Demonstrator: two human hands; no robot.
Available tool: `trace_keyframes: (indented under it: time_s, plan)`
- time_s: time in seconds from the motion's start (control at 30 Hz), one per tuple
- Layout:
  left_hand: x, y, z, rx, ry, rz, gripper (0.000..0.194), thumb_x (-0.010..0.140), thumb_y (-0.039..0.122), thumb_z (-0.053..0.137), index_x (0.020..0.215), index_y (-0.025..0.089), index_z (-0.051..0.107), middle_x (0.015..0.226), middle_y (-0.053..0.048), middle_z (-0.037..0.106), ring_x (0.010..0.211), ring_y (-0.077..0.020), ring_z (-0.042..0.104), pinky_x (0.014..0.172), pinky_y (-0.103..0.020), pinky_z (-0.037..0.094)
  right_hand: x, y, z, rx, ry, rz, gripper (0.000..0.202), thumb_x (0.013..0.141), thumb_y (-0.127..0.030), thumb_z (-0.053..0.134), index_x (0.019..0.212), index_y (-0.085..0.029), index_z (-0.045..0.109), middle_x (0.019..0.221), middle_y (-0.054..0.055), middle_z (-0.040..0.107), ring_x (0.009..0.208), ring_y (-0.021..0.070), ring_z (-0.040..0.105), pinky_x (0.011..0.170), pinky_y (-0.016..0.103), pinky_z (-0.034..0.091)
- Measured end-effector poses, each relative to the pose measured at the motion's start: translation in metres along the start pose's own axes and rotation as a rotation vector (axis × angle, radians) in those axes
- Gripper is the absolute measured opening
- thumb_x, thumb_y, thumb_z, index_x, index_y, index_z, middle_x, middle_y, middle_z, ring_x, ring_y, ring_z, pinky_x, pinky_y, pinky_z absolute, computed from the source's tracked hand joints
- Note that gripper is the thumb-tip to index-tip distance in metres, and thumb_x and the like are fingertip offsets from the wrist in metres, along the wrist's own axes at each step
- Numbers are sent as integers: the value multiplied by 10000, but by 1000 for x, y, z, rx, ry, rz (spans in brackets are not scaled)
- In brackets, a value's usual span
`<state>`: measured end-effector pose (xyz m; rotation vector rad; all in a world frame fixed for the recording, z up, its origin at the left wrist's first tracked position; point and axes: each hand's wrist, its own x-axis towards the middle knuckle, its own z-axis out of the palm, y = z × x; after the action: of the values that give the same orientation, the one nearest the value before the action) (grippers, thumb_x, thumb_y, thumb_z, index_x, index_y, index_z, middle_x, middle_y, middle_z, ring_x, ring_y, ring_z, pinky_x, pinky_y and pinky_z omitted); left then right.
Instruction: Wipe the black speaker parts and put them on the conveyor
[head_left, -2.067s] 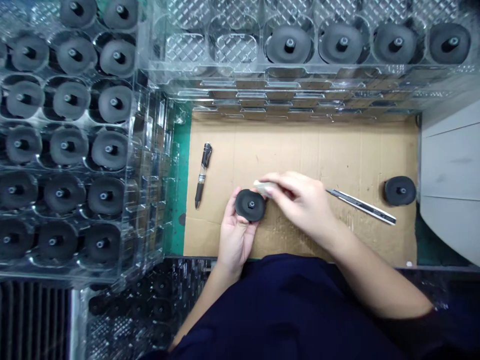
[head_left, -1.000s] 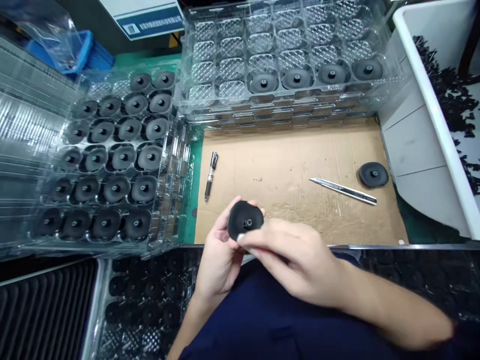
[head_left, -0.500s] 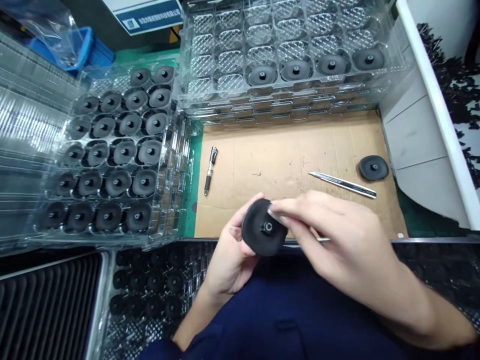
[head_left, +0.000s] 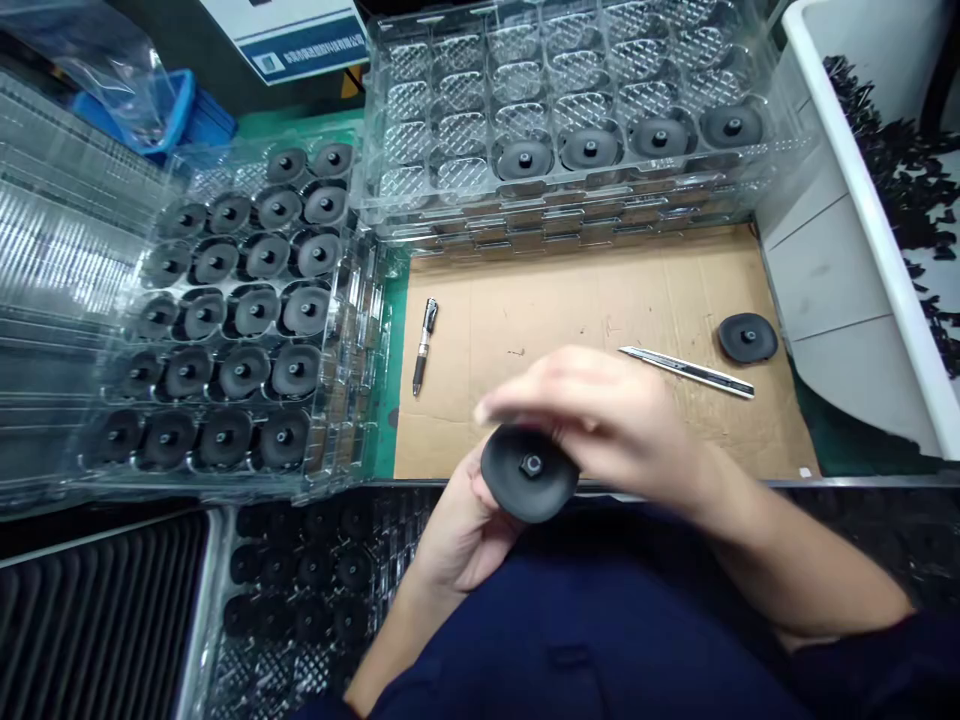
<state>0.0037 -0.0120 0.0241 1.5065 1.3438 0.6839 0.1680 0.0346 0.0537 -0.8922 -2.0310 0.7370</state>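
Left hand (head_left: 466, 528) has the black disc (head_left: 529, 492), stem up, gripped by its left and lower rim — lower middle of frame, right at the tabletop (head_left: 389, 450) front edge. Right hand (head_left: 604, 408) is bent over the disc's upper rim, too blurred to tell if it's pinching anything or touching. Main risk I'd flag: one-sided grip, so a hard push on the far rim could tip the disc out and drop it past the edge. Second: knife (head_left: 686, 372), right of centre, points its tip at the right hand — a backward swing could mean a nick. Spare disc (head_left: 748, 338), far right, looks safe.
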Motion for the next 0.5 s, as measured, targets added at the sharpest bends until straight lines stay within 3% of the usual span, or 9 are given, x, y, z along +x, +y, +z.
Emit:
trace_keyframes:
  time_s: [0.07,0.17,0.33,0.4,0.5]
  plan:
    - [-3,1,-2,-521,-108,-152,563,838,531,462,1242,147,540,1051,-105,681,841,-209,670,704,-297,542,-9,19,-1,-44,34,261,211,909,-179,469,1045,-196,629,917,19,653,822,111,582,739,239,440]
    - [-5,1,-6,-1233,-242,-367,610,656,505,695,1209,287,561,1260,-79,585,953,-251,659,814,-341,533,-39,41,13,-102,-37,495,208,899,-205,480,1049,-214,624,915,26,644,833,135,593,739,260,454]
    - [-2,-3,-7,-1383,-260,-419,625,593,430,769,1163,240,598,1215,-68,612,1020,-280,630,800,-325,553,-90,57,53,-30,-154,560,196,894,-209,451,996,-208,619,947,35,664,855,156,622,740,275,485]
    - [-1,-1,-7,-1391,-282,-435,620,595,420,771,1161,235,597,1209,-67,614,1024,-278,629,810,-323,550,-92,60,52,-33,-129,567,188,893,-218,457,977,-208,625,928,27,668,827,148,621,721,265,482]
    - [0,3,-7,-1390,-311,-447,611,599,434,766,1150,231,600,1204,-69,617,1012,-267,637,852,-319,532,-73,49,27,-90,7,603,208,904,-252,455,1031,-205,612,938,33,660,739,136,587,658,265,452]
